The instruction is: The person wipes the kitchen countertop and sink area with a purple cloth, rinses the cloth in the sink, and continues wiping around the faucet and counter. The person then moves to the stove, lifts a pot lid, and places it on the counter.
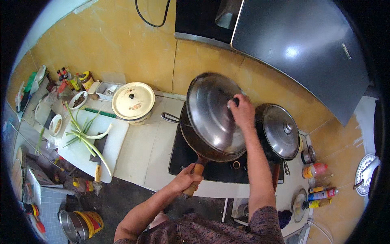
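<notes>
My left hand (186, 179) grips the wooden handle (198, 169) of a dark wok (195, 140) that sits over a black glass cooktop (179, 161). With my right hand (243, 113) I hold the knob of a large metal lid (213, 113). The lid is tilted above the wok and covers most of its opening, so the wok's contents are hidden. A loop-shaped metal handle (170, 117) sticks out from the wok's far left side. To the right of my right forearm stands a second pan with a domed metal lid (278, 131) on it.
A white cutting board (117, 143) bears scallions (82, 134) and a cleaver (99, 149). Behind it stands a cream enamel pot (132, 100) with its lid on. Bottles and spray cans (323, 194) line the right counter. A dark range hood (298, 48) overhangs the cooktop.
</notes>
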Motion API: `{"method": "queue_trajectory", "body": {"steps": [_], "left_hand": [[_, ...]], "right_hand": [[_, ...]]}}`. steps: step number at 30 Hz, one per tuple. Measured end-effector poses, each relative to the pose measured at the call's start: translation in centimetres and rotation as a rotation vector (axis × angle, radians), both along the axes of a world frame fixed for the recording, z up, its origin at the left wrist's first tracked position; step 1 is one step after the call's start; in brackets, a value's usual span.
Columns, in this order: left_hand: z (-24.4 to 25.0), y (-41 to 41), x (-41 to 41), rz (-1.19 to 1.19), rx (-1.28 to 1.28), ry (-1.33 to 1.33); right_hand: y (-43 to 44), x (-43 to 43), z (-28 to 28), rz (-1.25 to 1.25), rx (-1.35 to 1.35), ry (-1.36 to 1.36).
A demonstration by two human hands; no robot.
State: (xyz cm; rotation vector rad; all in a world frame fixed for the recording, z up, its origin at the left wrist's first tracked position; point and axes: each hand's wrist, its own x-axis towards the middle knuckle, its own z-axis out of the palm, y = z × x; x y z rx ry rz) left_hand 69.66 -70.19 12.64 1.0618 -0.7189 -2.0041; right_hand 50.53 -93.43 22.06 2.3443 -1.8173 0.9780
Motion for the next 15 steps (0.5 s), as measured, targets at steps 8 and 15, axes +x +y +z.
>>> {"method": "queue_trajectory", "body": {"steps": [8,15], "left_hand": [[1.0,-0.3,-0.8,0.012,0.011,0.041],[0.0,-1.4,-0.8,0.056,0.016,0.110]], "right_hand": [[5.7,-11.5,8.0,-0.036,-0.009,-0.337],[15.1,-17.8,10.5,-0.099,-0.017,-0.429]]}}
